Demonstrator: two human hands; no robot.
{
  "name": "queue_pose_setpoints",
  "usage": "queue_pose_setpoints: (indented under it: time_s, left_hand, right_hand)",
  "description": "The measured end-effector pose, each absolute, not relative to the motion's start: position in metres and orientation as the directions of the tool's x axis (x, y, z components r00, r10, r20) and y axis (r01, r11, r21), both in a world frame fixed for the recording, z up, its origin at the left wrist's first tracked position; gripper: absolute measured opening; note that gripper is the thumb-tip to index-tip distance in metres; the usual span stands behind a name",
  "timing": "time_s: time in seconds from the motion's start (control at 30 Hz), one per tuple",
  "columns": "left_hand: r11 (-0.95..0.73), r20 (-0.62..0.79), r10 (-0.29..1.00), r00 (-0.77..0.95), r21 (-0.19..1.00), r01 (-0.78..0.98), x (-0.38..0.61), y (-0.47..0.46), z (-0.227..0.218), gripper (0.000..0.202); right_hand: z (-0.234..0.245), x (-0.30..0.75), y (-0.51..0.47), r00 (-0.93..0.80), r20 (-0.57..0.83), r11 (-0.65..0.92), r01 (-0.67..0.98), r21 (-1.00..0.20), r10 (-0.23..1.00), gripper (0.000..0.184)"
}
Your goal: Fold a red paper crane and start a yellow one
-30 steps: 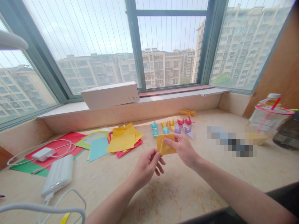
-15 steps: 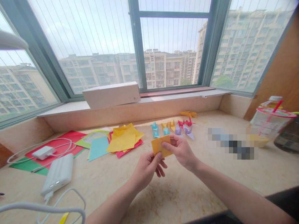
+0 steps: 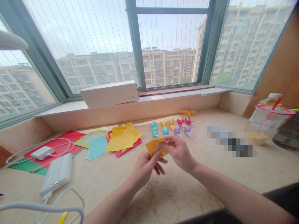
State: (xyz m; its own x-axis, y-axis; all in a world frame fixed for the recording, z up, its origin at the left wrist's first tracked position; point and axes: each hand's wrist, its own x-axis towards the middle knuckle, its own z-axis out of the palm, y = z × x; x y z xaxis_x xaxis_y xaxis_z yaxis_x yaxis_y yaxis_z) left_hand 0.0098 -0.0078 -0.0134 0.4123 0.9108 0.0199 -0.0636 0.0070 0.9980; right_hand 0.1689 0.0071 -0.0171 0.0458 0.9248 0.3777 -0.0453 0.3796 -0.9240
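Note:
Both of my hands hold a folded yellow paper (image 3: 154,146) just above the marble counter (image 3: 177,189). My left hand (image 3: 146,166) pinches its lower edge between thumb and fingers. My right hand (image 3: 178,151) grips its right side, thumb on top. Behind the paper stands a row of several small folded paper cranes (image 3: 171,127) in blue, yellow, red and purple. A loose pile of yellow and red sheets (image 3: 122,138) lies to the left of my hands.
A white power bank (image 3: 57,174) with a cable and a white charger (image 3: 42,152) lie at the left on red and green sheets. A white box (image 3: 109,93) sits on the window sill. A plastic cup with a straw (image 3: 268,119) stands at the right.
The yellow paper has dropped lower and turned to the left between my hands. My left hand, apart from it a second ago, now pinches its lower edge.

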Motion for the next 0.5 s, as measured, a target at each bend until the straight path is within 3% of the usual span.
queue_pose_setpoints:
  time_s: [0.3,0.5]
  left_hand:
    - [-0.074,0.079,0.938,0.337,0.997,-0.027,0.006,-0.008,-0.005,0.046]
    - [-0.094,0.116,0.947,0.299,0.992,-0.086,0.005,-0.006,-0.003,0.043]
  right_hand:
    - [-0.013,0.169,0.006,-0.128,0.318,0.304,-0.117,-0.945,0.939,0.023]
    - [-0.016,0.17,0.008,-0.098,0.412,0.394,-0.162,-0.905,0.906,0.034]
